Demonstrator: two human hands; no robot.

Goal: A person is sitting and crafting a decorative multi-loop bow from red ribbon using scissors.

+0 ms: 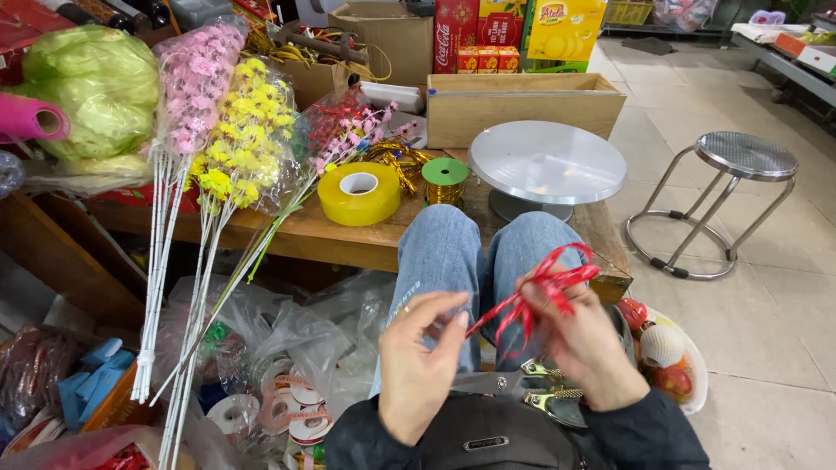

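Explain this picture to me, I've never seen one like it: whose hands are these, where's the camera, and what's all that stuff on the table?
There is no machine here. The single picture comes from a camera worn on a person's head, looking down at their own lap and hands. The left hand and right hand both pinch a thin red ribbon, which loops up above the right hand's fingers. Ahead is a wooden table. On it lie a wide yellow tape roll, a small green ribbon spool, a round metal turntable and bunches of pink and yellow artificial flowers in clear wrap. A metal stool stands on the tiled floor to the right.
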